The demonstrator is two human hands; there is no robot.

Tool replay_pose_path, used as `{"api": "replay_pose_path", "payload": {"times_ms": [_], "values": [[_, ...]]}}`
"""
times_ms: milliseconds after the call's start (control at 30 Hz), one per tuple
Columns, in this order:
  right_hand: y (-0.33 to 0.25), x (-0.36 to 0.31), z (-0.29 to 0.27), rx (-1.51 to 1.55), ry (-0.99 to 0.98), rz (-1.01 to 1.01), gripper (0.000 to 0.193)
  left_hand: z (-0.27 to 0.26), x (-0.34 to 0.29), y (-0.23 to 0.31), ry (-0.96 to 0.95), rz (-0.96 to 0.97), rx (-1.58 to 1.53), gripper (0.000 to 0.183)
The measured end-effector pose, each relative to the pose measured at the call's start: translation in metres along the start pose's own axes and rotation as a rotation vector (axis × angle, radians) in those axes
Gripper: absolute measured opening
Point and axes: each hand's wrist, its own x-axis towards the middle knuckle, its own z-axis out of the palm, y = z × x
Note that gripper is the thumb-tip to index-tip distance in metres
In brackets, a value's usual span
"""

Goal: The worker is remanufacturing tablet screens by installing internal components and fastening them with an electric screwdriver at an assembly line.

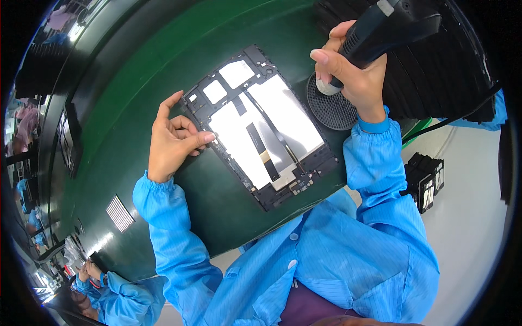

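On the green bench lies an opened tablet (292,111), tilted, with a black frame, shiny silver plates, dark ribbon cables and a small circuit board at its near end. My left hand (171,137) grips its left edge, thumb on the rim and index finger reaching up the side. To the right, my right hand (363,81) is wrapped round a black hand-held tool (375,35) with vent slots; its exact kind is unclear. Below that tool sits a round black studded pad (333,107), close to the tablet's right edge.
Black stacked trays or panels (435,81) fill the right side, with a black cable (454,120) in front. More black parts (426,182) stand lower right. A striped silver plate (119,213) lies left on the bench (209,217). A co-worker in blue sleeves (128,296) works at lower left.
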Motion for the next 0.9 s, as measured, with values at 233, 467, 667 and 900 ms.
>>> {"api": "replay_pose_path", "payload": {"times_ms": [233, 467, 667, 900], "values": [[-0.005, -0.002, 0.002, 0.013, 0.042, 0.034, 0.027, 0.002, 0.002, 0.001, 0.030, -0.020, -0.074, 0.073], [-0.033, 0.007, 0.013, 0.118, 0.110, 0.039, 0.034, 0.000, 0.002, 0.002, 0.074, -0.061, -0.008, 0.072], [-0.052, 0.030, 0.054, 0.345, -0.127, -0.015, 0.036, 0.001, 0.006, -0.004, 0.028, 0.025, -0.033, 0.070], [-0.054, 0.036, 0.135, 0.360, -0.281, -0.001, 0.038, -0.005, 0.009, -0.011, -0.007, 0.057, -0.130, 0.067]]}}
